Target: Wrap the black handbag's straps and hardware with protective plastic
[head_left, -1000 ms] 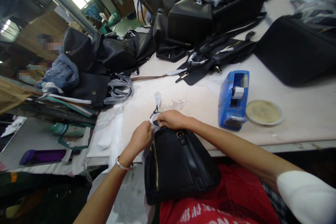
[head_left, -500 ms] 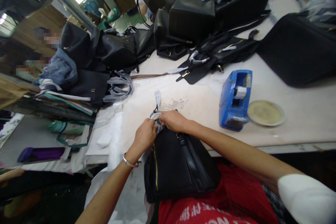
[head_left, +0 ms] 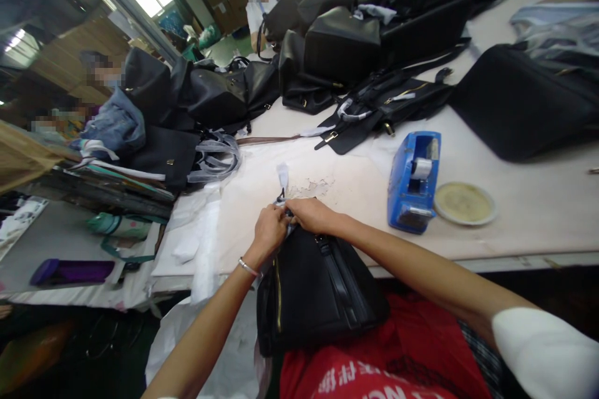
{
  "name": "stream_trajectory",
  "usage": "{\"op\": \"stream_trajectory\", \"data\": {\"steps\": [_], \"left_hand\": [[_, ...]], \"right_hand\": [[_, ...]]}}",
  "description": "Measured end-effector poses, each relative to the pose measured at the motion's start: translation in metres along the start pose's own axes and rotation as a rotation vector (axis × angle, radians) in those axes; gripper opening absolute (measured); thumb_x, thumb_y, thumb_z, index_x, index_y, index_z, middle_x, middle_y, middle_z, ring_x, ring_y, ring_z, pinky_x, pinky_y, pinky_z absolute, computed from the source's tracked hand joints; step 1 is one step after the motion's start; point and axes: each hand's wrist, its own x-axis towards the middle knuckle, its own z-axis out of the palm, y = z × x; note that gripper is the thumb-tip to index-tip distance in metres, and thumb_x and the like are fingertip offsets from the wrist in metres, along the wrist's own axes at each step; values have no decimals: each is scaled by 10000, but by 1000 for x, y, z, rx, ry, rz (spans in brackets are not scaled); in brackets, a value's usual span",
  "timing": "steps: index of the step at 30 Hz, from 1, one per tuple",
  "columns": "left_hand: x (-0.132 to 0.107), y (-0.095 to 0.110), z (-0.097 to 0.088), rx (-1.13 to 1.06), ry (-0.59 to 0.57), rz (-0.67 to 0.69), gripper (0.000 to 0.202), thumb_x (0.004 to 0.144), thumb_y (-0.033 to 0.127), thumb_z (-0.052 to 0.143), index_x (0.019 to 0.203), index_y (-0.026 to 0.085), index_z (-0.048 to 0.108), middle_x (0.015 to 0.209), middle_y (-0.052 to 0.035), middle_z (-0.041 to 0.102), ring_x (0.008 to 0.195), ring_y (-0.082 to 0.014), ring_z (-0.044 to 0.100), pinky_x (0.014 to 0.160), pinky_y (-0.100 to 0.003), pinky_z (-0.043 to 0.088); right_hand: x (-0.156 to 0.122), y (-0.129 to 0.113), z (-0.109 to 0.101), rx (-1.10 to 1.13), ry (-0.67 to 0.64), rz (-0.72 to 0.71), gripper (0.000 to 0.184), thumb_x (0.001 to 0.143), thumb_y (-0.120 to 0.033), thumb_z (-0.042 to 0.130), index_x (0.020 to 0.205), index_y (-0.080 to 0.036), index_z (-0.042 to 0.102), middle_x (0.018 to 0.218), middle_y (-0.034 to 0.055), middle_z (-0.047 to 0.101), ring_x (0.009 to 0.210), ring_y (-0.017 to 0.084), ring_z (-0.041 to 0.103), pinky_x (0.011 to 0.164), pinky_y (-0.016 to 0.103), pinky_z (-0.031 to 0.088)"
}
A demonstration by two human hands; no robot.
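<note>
A black backpack (head_left: 318,290) with a gold zipper and a buckled strap leans against the table edge, resting on my lap side. At its top, my left hand (head_left: 270,230) is closed with fingertips pinched on the carry handle, which has a pale wrapping. My right hand (head_left: 312,214) is closed on the same handle from the other side, its knuckles nearly meeting the left fingers. Both hands cover most of the handle. Just beyond them a white tag (head_left: 282,174) on a short black cord lies on the table.
A blue tape dispenser (head_left: 397,190) stands to the right, beside a round shallow dish (head_left: 465,202). Several black bags (head_left: 344,40) are piled at the back, with a flat one (head_left: 524,100) at the right. Plastic-wrapped straps (head_left: 215,159) lie left. Co-workers sit beyond the table.
My left hand has moved right and slightly up, closer to my right hand. The pale handle loop, visible between the hands before, is now mostly covered. The view has shifted slightly.
</note>
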Motion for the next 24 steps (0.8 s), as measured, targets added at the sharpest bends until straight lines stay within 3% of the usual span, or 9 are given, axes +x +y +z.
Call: {"op": "stream_trajectory", "data": {"steps": [9,14,20,22,24], "left_hand": [[0,-9,12,-111,79,-35,187,856,317,540,863,202,687,891,-61,587,891,-219,542,718,-294,408],[-11,-12,19,-211,139,-35,209,885,302,514,964,205,682,1027,-69,568,993,-204,524,813,-296,417],[-8,-29,16,-374,69,51,129,822,202,584,765,189,698,941,-33,643,937,-170,574,856,-278,448],[-18,-39,12,-426,67,78,151,828,159,558,849,189,704,1026,-29,653,973,-150,582,883,-254,449],[-37,-50,6,-460,98,73,260,869,142,483,1053,174,664,1177,-55,611,1039,-137,572,896,-241,450]], "right_hand": [[19,8,-3,-13,-152,-8,391,789,-253,631,1179,-230,619,1086,77,669,985,229,609,753,247,393],[16,10,0,67,-148,4,395,799,-367,638,1178,-258,627,982,27,684,866,187,613,652,217,355],[15,-1,4,-43,-147,27,304,818,-377,615,1105,-289,663,1004,16,683,902,189,606,665,221,341],[16,-6,4,-89,-152,36,280,813,-368,616,1070,-280,680,995,31,687,915,207,607,668,230,339],[16,-9,4,-109,-139,44,257,817,-349,607,1044,-263,691,989,49,686,924,220,607,668,238,335]]}}
